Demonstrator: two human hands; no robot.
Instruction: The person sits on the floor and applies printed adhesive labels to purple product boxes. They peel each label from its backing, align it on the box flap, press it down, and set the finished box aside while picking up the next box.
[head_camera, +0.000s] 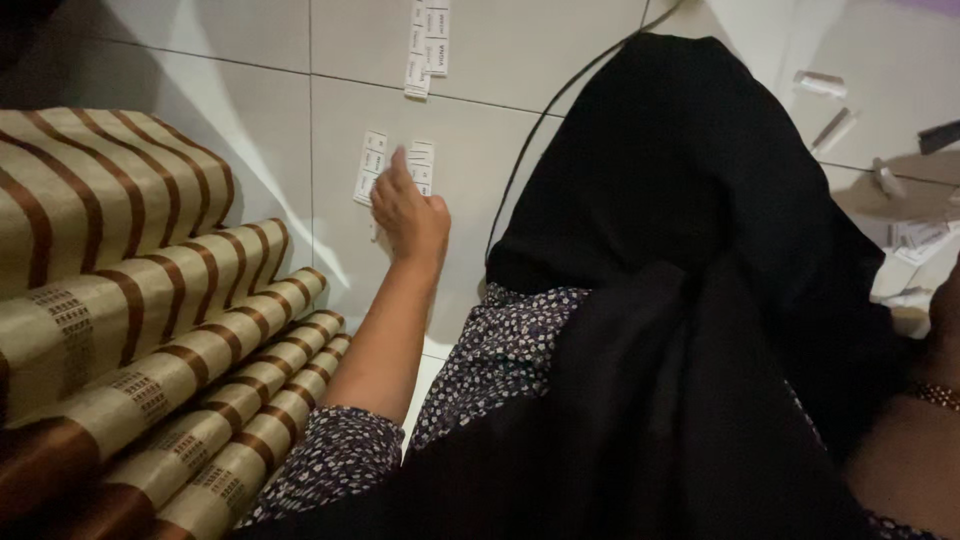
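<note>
My left hand (410, 215) reaches out over the pale tiled floor (250, 120), seen from the back. Its forefinger points forward and touches the small white paper labels (372, 165) lying in short rows there; the other fingers curl under, hiding the palm. More white labels (428, 45) lie farther out on the tiles. My right hand (945, 315) is cut off by the right edge; only the wrist with a beaded bracelet (935, 395) and a dark part of the hand show.
A black cloth (680, 250) covers my lap in the middle. Folded brown-and-cream striped fabrics (120, 300) are stacked at the left. A thin black cable (560, 100) runs over the tiles. Paper scraps (820, 85) and a grey flat piece (900, 195) lie at the right.
</note>
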